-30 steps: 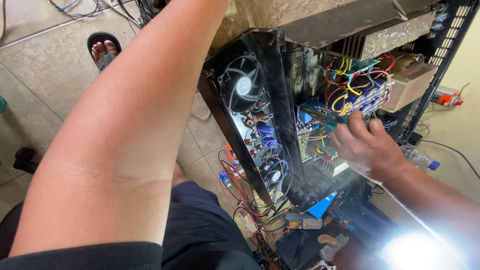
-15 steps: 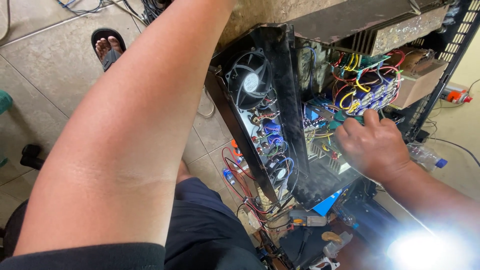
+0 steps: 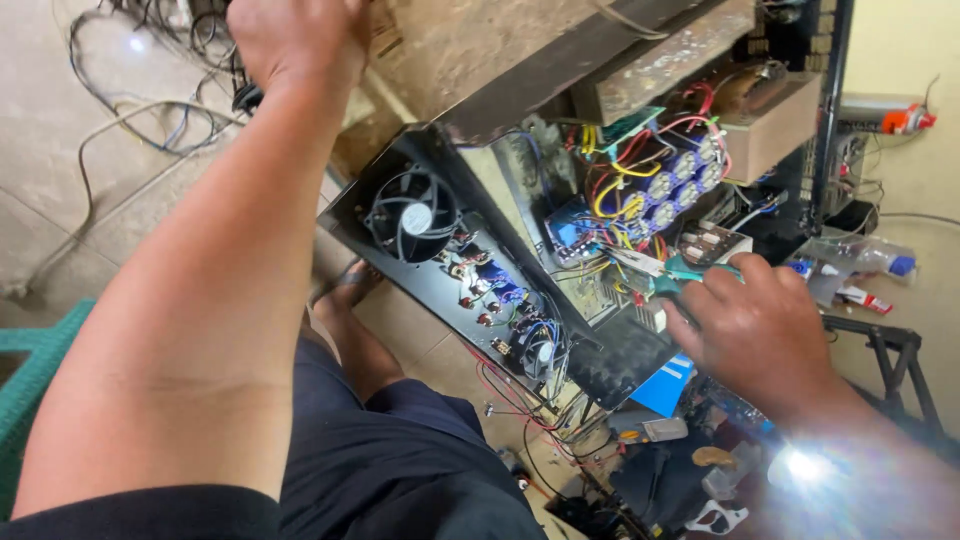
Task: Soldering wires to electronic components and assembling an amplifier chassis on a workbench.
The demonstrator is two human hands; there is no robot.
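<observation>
This looks like an informal electronics repair workshop set up on a tiled floor [image 3: 60,230]. An opened amplifier chassis [image 3: 560,250] shows its cooling fan [image 3: 412,217], coloured wiring and capacitors. Loose cables [image 3: 130,110] trail left of the chassis, and small parts and tools lie below it.

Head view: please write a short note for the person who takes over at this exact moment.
Left hand: gripping the top edge of the open chassis, steadying it.
Right hand: holding a green-handled tool, tip among the wiring by the circuit board.
Rear panel with the fan hangs open, its wires attached.
Done: chassis opened, insides exposed.
Left: work at the wiring continues; panel not refitted. Loose parts lie on the floor below.
</observation>
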